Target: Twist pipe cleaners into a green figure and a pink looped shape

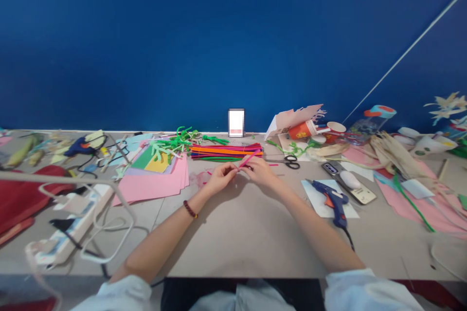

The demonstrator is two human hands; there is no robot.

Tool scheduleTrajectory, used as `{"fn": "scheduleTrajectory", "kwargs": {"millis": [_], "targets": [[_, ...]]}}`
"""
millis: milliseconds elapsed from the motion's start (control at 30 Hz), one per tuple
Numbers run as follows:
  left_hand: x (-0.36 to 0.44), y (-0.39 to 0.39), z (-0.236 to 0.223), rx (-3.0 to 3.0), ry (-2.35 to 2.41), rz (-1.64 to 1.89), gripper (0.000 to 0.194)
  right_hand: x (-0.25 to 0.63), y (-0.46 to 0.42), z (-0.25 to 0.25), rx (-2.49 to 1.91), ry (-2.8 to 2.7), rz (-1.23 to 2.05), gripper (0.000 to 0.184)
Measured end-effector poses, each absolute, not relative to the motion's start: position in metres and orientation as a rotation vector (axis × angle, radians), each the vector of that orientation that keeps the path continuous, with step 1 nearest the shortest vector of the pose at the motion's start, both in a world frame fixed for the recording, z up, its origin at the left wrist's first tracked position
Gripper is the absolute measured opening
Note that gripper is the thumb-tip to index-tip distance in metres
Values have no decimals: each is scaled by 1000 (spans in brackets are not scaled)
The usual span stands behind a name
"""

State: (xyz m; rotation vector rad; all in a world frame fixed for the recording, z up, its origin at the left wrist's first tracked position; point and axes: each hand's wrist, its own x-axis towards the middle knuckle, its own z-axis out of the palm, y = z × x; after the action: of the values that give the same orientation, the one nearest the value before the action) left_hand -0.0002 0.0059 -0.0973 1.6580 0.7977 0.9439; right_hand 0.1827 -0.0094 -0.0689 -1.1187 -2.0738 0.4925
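Observation:
My left hand (220,178) and my right hand (261,173) meet over the middle of the grey table (237,233). Both pinch a pink pipe cleaner (248,159) that slants up to the right between them. Fingers of both hands are closed around it. A beaded bracelet (190,209) circles my left wrist. Just behind the hands lies a bundle of coloured pipe cleaners (226,151). Green twisted pipe cleaners (178,140) lie left of that bundle.
Pink and coloured paper sheets (153,179) lie at the left, black scissors (290,161) right of the hands, a blue glue gun (333,201) on white paper further right. A power strip (78,221) with cables sits near left. Paper cups (304,129) and craft scraps crowd the back right.

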Motion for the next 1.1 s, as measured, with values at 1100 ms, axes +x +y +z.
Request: {"fn": "scheduleTrajectory", "kwargs": {"millis": [1100], "targets": [[-12,14,-83,1271,684,677,33,177,-13,-63,-961,-1858,843,16]]}}
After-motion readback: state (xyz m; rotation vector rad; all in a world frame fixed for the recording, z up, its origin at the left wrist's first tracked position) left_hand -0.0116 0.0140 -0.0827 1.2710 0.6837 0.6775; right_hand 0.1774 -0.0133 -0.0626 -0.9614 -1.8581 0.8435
